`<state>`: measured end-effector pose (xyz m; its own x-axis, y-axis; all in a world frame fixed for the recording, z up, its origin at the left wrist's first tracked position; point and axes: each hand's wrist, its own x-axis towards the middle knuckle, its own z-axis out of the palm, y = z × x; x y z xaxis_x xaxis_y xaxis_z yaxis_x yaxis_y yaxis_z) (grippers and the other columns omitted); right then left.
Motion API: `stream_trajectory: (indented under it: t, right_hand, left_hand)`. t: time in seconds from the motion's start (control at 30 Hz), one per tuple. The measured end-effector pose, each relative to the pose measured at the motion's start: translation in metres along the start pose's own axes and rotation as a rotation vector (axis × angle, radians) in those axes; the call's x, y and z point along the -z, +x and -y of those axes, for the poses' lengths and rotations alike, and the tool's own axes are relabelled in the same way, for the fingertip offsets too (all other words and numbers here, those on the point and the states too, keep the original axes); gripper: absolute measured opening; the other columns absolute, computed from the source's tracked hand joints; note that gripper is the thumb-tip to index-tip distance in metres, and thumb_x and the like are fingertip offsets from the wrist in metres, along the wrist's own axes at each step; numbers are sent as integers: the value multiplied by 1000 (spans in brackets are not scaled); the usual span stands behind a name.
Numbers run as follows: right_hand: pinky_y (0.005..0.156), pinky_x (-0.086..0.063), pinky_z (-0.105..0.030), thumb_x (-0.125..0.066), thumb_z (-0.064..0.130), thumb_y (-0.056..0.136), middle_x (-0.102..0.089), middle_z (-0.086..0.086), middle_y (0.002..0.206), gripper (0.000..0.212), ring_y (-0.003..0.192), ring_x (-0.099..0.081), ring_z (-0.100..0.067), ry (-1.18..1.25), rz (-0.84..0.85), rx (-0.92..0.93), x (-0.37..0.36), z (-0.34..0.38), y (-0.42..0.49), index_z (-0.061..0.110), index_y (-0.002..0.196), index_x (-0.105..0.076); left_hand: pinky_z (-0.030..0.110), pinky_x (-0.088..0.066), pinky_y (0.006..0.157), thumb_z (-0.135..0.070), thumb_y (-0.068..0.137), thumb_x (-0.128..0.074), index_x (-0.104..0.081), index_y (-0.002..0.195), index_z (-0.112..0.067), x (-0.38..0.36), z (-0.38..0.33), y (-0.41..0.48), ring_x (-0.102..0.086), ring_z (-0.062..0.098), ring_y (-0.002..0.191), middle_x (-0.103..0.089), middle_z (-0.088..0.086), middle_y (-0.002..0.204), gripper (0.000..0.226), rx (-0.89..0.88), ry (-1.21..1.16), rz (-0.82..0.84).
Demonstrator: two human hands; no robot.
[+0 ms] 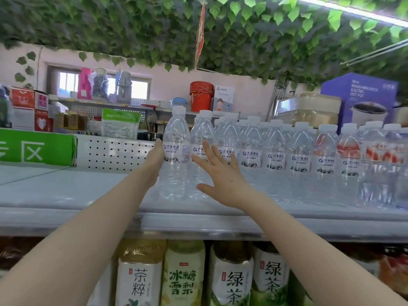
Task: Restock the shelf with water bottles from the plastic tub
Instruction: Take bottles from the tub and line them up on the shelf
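Note:
A clear water bottle [175,151] with a white cap stands upright on the grey top shelf [66,195], at the left end of a row of water bottles [276,160]. My left hand [154,162] rests flat against this bottle's left side, fingers extended. In front of the second bottle [202,138] is my right hand [220,173], fingers spread and holding nothing. The plastic tub is out of view.
The shelf's left part is bare, backed by a white pegboard panel [114,151] and a green box [37,149]. Large tea bottles [183,274] fill the shelf below. Behind the row stand a purple hot pot box [362,96] and red buckets [201,96].

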<state>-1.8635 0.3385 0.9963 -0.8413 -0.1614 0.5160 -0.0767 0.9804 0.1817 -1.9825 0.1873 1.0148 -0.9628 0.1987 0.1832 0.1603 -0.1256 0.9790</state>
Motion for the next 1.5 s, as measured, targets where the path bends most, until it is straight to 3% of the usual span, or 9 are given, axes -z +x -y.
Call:
stream_trajectory:
  t: [0.1, 0.3, 0.43, 0.63, 0.73, 0.83, 1.17, 1.37, 1.5]
  right_hand:
    - [112, 13, -50, -48, 40, 95, 28, 7, 154, 71, 143, 20, -12, -7, 22, -4, 3, -8, -16, 36, 151, -4]
    - [113, 13, -48, -43, 38, 98, 23, 6, 156, 65, 144, 17, -13, 30, 21, -45, 2, -42, -57, 33, 151, -6]
    - [113, 12, -50, -33, 44, 100, 20, 6, 157, 59, 145, 17, -17, 35, -1, -73, 7, -79, -82, 33, 151, -6]
    - [113, 7, -56, -37, 36, 101, 25, 7, 155, 59, 144, 21, -24, 71, -58, -135, 15, -128, -92, 36, 150, -5]
    - [112, 6, -58, -40, 34, 100, 27, 8, 154, 63, 142, 24, -25, 139, -19, -136, 11, -137, -88, 38, 150, -2]
    - [112, 7, -58, -39, 35, 100, 28, 8, 154, 62, 142, 26, -27, 148, 24, -139, 4, -143, -84, 39, 150, -2]
    - [113, 9, -53, -37, 39, 100, 26, 5, 155, 65, 143, 23, -24, 155, 19, -89, 5, -150, -84, 31, 151, 2]
    - [112, 10, -54, -42, 38, 98, 30, 4, 153, 71, 143, 22, -17, 137, -151, -118, 20, -194, -118, 33, 150, 6]
    - [111, 9, -58, -43, 40, 97, 35, 5, 150, 77, 141, 27, -19, 83, -147, -224, 24, -247, -145, 36, 148, 15]
  left_hand:
    - [46, -22, 114, -51, 99, -16, -25, 147, -15, -7, -2, -24, -26, 29, 140, -26, 8, 153, 61, -57, 98, -59]
    - [37, -23, 109, -33, 102, -27, -16, 150, -16, -12, 9, -65, -26, 22, 138, -25, 2, 153, 52, -436, 487, -165]
    - [43, -22, 111, -31, 100, -35, -7, 151, -22, -24, 19, -79, -16, 23, 143, -12, 6, 157, 59, -593, 793, -228]
    - [49, -4, 115, -46, 99, -22, 6, 149, -34, -75, 38, -104, 11, 21, 145, 22, -3, 155, 58, -626, 1316, -52]
    - [48, 2, 116, -53, 96, -15, 12, 147, -37, -96, 45, -106, 17, 17, 143, 30, -7, 151, 60, -555, 1458, 84]
    - [46, 3, 116, -55, 96, -13, 13, 148, -33, -110, 47, -108, 16, 15, 143, 31, -7, 151, 62, -490, 1527, 144]
    - [46, 3, 116, -59, 94, -11, 12, 149, -29, -128, 37, -116, 15, 14, 144, 27, -4, 153, 67, -387, 1618, 57]
    - [46, -1, 116, -55, 96, -17, 7, 150, -26, -156, 37, -121, 13, 15, 144, 23, -3, 155, 66, -357, 1344, 42]
    - [47, -3, 117, -55, 96, -20, 7, 150, -28, -194, 41, -121, 11, 16, 145, 23, -4, 155, 66, -442, 1219, 27]
